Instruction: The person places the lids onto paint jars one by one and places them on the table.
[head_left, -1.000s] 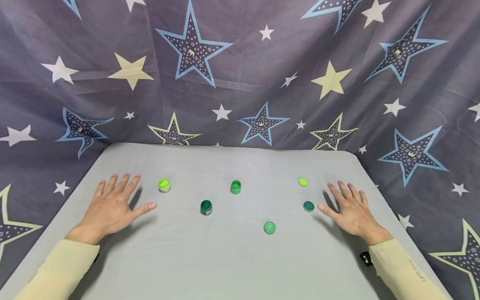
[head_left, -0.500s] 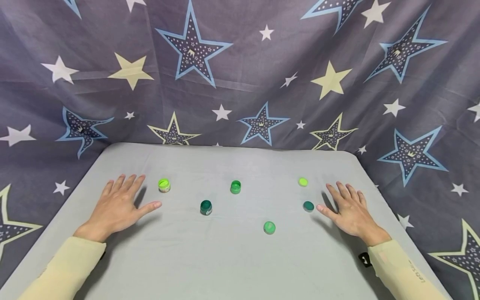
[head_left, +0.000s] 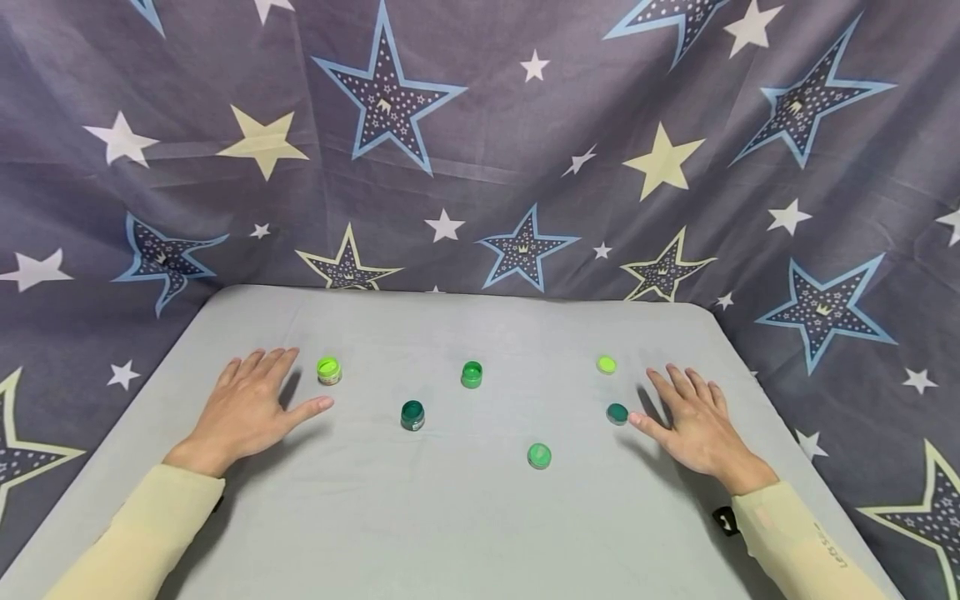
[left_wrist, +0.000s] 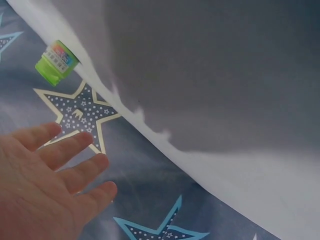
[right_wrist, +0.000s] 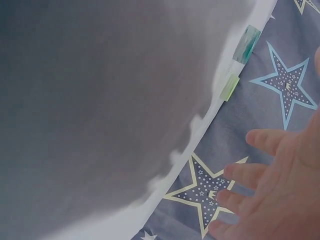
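Observation:
My left hand (head_left: 251,410) hovers palm down over the left of the table, fingers spread and holding nothing. Just right of its fingertips stands an uncapped lime-green paint jar (head_left: 328,371), its label showing in the left wrist view (left_wrist: 56,62). A dark green jar (head_left: 412,415) and a mid-green jar (head_left: 472,374), both uncapped, stand near the middle. My right hand (head_left: 697,427) hovers empty on the right, its thumb tip close beside a dark green lid (head_left: 617,414); whether they touch I cannot tell. Behind lies a lime lid (head_left: 607,364), and nearer the front a mid-green lid (head_left: 539,456).
A light grey cloth covers the table (head_left: 465,525). Its far edge meets a dark star-patterned curtain (head_left: 480,150), which also hangs along both sides. A small black item (head_left: 725,521) shows beside the right sleeve.
My left hand has drifted right, closer to the lime-green jar. The right hand has shifted slightly left toward the dark green lid. Jars and lids have stayed in place.

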